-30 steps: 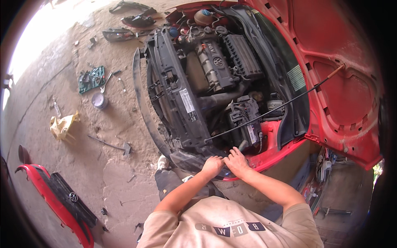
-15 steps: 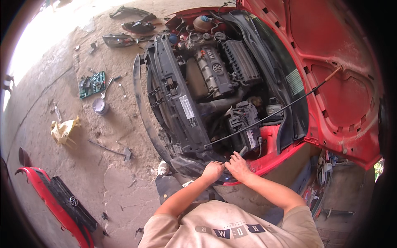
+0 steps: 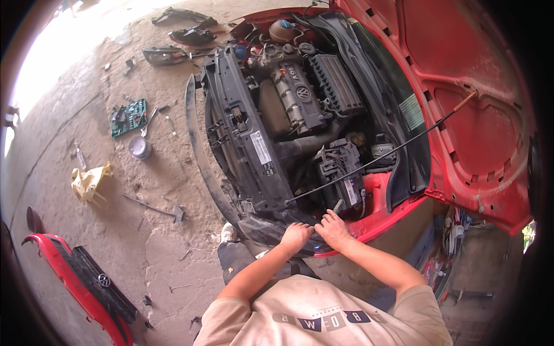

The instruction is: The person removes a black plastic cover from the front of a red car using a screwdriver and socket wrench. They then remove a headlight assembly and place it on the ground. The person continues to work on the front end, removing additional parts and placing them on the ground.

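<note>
Both my hands are at the near front corner of a red car with its engine bay exposed. My left hand (image 3: 297, 237) is closed, fingers curled down against the dark headlight (image 3: 262, 232) area. Beside it my right hand (image 3: 334, 230) is also closed, its fingertips bent over the edge by the red fender (image 3: 372, 229). What the fingers grip is too small or hidden to make out. A short grey tube-like piece (image 3: 338, 205) sits just beyond my right fingertips. The battery (image 3: 350, 187) lies farther in, behind it.
A prop rod (image 3: 369, 164) crosses the bay to the raised red hood (image 3: 461, 132). On the floor at left lie a green socket set (image 3: 137, 114), a tub (image 3: 139, 148), a yellow bag (image 3: 91, 181) and a detached red grille panel (image 3: 86, 288). Removed lamps (image 3: 164, 56) lie farther off.
Both hands stay at the same corner, shifted very slightly, with small movements of the fingers. Nothing else has visibly moved.
</note>
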Motion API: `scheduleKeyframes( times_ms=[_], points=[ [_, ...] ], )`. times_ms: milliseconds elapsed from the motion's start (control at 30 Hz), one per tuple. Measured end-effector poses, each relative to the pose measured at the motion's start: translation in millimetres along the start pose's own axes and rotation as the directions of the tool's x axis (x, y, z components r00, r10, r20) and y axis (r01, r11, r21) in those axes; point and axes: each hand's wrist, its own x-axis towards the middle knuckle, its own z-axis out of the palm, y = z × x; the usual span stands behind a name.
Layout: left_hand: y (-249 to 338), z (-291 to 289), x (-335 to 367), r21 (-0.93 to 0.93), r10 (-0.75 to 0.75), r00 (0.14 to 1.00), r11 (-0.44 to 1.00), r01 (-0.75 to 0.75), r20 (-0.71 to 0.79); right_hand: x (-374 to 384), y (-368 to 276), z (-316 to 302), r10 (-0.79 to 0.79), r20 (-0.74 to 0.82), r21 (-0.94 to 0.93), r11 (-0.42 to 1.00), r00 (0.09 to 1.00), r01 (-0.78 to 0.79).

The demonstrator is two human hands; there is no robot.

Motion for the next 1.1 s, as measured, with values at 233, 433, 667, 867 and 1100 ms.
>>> scheduleKeyframes(
  times_ms=[233, 433, 667, 867, 1100],
  points=[
    [1, 2, -1, -0.067, -0.048, 0.999, 0.997, 0.049, 0.008, -17, -20, 42, 0.385, 0.725, 0.567, 0.139, 0.572, -0.812],
    [1, 3, 0, -0.112, -0.016, 0.999, 0.994, 0.01, -0.048, 5, 6, 1, -0.006, 0.163, -0.041, 0.999, 0.987, 0.013],
    [3, 0, 2, -0.182, -0.09, 0.995, 0.98, 0.081, -0.043, 8, -23, -9, 0.24, 0.831, 0.537, -0.112, 0.502, -0.836],
    [-1, 6, 5, -0.144, -0.014, 0.996, 0.99, 0.002, -0.087, 12, 4, -9, -0.047, 0.124, -0.009, 0.999, 0.991, 0.048],
    [1, 1, 3, -0.092, -0.087, 0.995, 0.992, 0.09, 0.041, -3, -28, 7, 0.476, 0.602, 0.428, 0.485, 0.641, -0.763]
  ],
)
